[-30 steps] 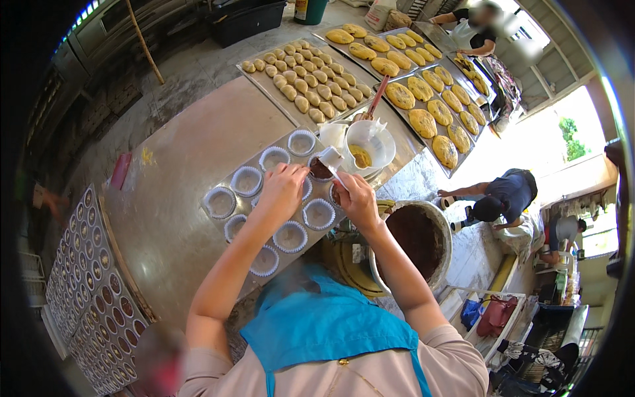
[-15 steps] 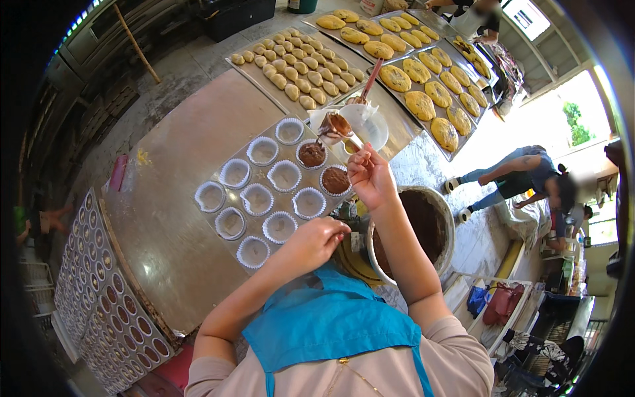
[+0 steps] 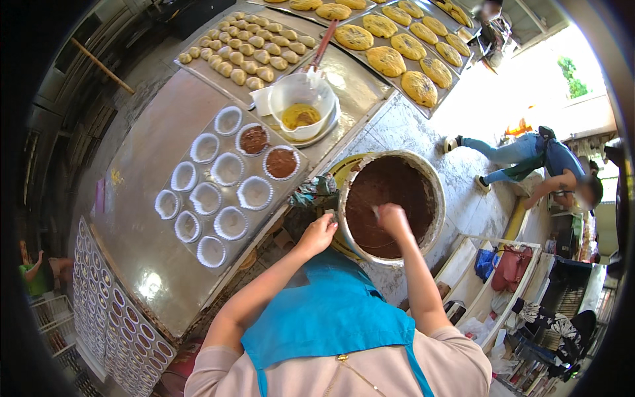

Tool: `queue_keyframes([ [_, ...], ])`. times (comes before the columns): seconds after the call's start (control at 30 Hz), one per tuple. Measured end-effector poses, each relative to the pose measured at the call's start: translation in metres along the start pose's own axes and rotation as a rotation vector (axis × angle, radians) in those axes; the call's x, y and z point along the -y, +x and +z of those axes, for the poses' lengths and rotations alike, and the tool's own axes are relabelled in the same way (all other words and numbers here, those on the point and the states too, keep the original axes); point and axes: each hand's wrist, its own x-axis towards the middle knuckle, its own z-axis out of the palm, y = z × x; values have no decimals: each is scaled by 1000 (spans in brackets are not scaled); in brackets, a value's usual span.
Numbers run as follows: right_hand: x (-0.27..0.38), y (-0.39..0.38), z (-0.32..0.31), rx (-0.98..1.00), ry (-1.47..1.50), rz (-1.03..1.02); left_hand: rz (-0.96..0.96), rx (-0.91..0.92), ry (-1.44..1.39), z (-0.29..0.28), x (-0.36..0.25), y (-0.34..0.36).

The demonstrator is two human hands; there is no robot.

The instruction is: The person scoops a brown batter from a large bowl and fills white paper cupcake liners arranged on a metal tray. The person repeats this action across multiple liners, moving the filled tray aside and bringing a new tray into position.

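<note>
My right hand [image 3: 395, 220] is closed around the handle of a scoop [image 3: 376, 211], whose head is hidden in brown batter [image 3: 387, 182]. The batter lies in a big round bucket [image 3: 439, 206] in front of me, to the right of the table. My left hand [image 3: 318, 234] is at the bucket's left side with its fingers drawn together; what they grip is hidden. On the table's near edge sits a muffin tin [image 3: 254, 217] lined with white paper cups. Two cups at its right end hold batter, a filled cup [image 3: 281, 163] being the nearer; the other liners show no batter.
Behind the tin stands a translucent bowl [image 3: 317, 89] with yellowish liquid and a red-handled brush [image 3: 325, 43]. Trays of dough pieces [image 3: 248, 49] and flat yellow pastries [image 3: 385, 61] lie farther back. More filled liners [image 3: 126, 311] are at left. A person [image 3: 529, 159] bends over at right.
My right hand has moved from above the tin down into the bucket, taking the scoop into the batter. My left hand has shifted slightly to the bucket's side. The view has turned rightward.
</note>
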Motion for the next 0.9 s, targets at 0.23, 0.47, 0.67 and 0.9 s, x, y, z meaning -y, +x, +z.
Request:
queue_keyframes([
  [0.23, -70, 86, 9, -242, -281, -165, -223, -85, -439, 33, 4, 8],
  [0.47, -90, 83, 76, 228, -516, -418, -297, -223, -605, 44, 1, 7],
  [0.67, -63, 27, -3, 768, -363, -12, -296, -214, -559, 44, -2, 4],
  [0.9, -41, 4, 24, 414, -188, -3, -296, -214, -560, 45, -2, 6],
])
